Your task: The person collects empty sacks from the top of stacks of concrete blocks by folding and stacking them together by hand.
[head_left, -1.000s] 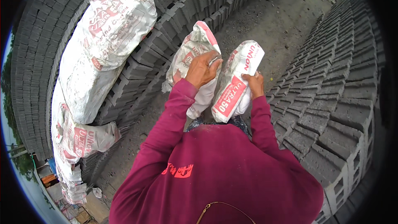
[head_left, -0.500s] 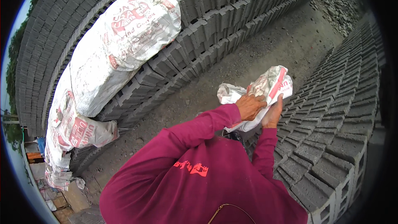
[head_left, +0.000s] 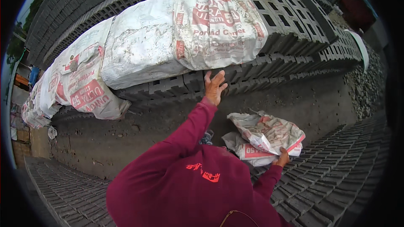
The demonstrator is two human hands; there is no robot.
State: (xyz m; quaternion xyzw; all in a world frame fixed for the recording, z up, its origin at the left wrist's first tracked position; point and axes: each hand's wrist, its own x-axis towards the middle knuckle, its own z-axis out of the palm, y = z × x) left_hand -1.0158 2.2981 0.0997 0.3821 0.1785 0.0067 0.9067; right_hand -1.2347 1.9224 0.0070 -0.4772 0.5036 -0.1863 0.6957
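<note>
My left hand reaches out with fingers spread, beside the lower edge of a white and red cement sack draped over the stacked hollow blocks. Nothing is in that hand; whether a fingertip touches a block is hard to tell. Lower right, my right hand grips the edge of a bundle of folded, dirty cement sacks. The bundle hangs partly loose, its upper sack crumpled, above the long row of grey blocks on that side. More flattened sacks cover the stack toward the left.
A dirt path runs between the covered stack and the rows of grey blocks nearer me. A gravel pile lies at the far right end. More block rows stand at the lower left.
My left hand has let go of the sack bundle and moved left and up to the covered stack. The right hand keeps the bundle, now lower. The view has turned toward the stack.
</note>
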